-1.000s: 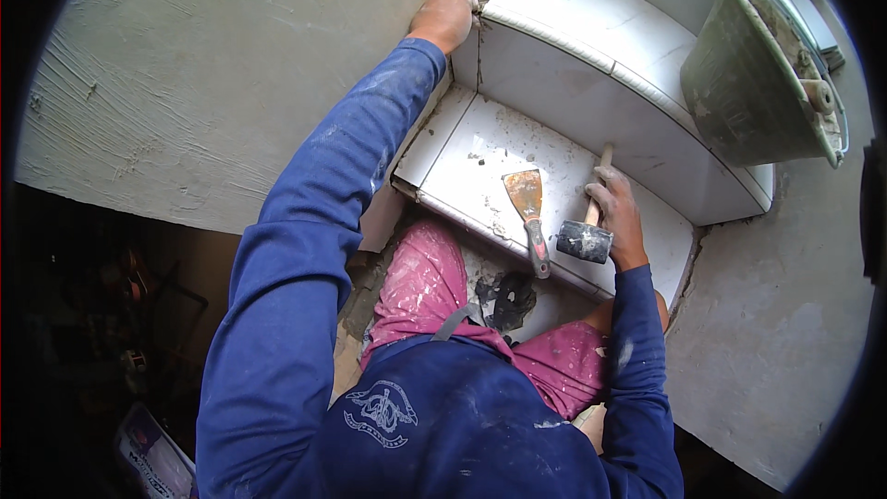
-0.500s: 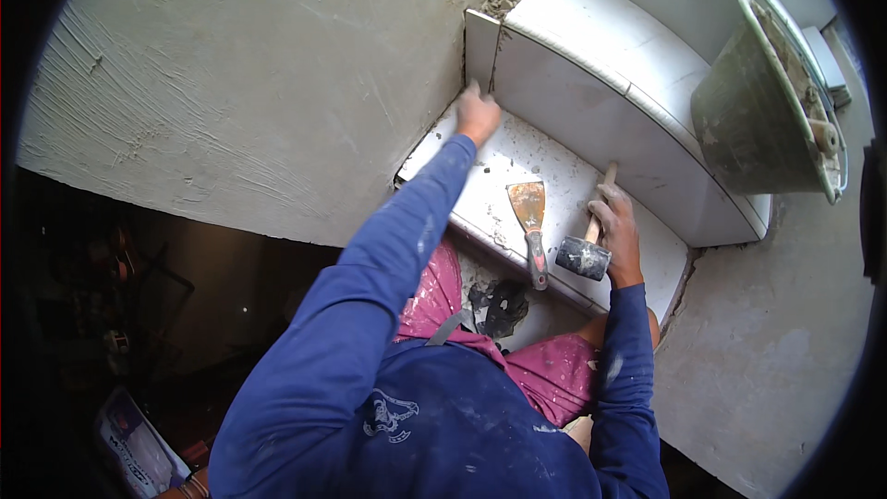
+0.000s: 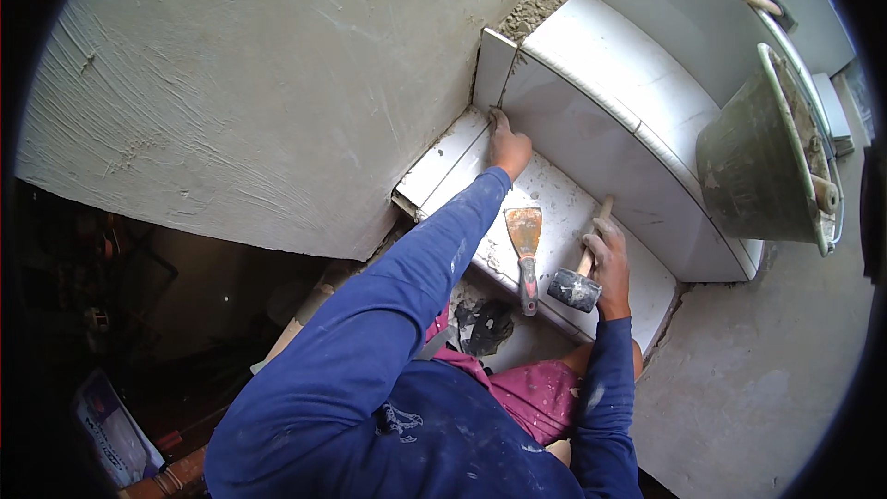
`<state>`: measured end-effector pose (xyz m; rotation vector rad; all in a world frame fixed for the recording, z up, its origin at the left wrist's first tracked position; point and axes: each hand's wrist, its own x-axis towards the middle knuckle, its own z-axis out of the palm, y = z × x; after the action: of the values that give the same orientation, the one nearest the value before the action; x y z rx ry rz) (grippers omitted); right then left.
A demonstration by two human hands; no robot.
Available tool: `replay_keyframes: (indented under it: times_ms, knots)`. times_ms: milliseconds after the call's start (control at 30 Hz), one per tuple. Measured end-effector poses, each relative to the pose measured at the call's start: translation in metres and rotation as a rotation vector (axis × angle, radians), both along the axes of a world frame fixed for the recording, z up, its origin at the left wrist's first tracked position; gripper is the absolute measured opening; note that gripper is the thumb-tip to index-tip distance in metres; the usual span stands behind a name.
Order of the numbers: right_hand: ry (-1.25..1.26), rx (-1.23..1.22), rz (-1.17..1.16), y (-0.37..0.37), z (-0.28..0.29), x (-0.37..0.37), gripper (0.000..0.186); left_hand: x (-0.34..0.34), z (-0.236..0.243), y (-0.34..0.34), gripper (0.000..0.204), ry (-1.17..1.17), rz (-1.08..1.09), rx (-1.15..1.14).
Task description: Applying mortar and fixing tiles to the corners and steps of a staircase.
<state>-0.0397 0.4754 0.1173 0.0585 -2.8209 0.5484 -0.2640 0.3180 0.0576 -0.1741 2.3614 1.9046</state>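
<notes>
My left hand (image 3: 510, 148) reaches to the foot of the stair riser, its index finger stretched to the lower end of the joint between a narrow white tile (image 3: 494, 66) and the long white riser tile (image 3: 591, 125). The other fingers are curled, and nothing shows in them. My right hand (image 3: 611, 266) is wrapped round the wooden handle of a rubber mallet (image 3: 575, 290), its black, whitened head low over the step's front edge. Between my arms a rusty putty knife (image 3: 524, 233) lies on the speckled white tread (image 3: 547, 187), its handle toward me.
A mortar-stained bucket (image 3: 753, 152) stands on the upper step at right, with a hammer (image 3: 765, 2) beyond it. Loose rubble (image 3: 540, 7) fills the corner behind the narrow tile. Plastered walls (image 3: 277, 65) flank the stairs. A dark drop lies at lower left.
The view has shifted. My left hand has moved right and down along the narrow tile to the bottom of the joint. The mallet stays in my right hand; the putty knife lies as before.
</notes>
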Motion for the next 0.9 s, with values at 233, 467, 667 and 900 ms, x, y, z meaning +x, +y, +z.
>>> replay_keyframes:
  times_ms: [233,467,667,900]
  knots:
    - [0.018,0.052,0.016,-0.007,-0.004,-0.002,0.017,-0.006,0.031,0.010,0.070,0.142,0.146,0.201]
    - [-0.018,0.107,0.011,-0.008,-0.009,0.000,0.019,0.001,0.112,0.002,0.064,0.358,0.152,0.148]
    - [0.115,0.134,0.022,-0.012,0.004,0.008,0.023,-0.019,0.101,-0.037,0.047,0.424,0.270,0.133]
    - [0.108,-0.057,-0.062,-0.053,0.038,0.013,0.015,-0.074,0.102,-0.054,0.069,-0.261,0.240,0.628]
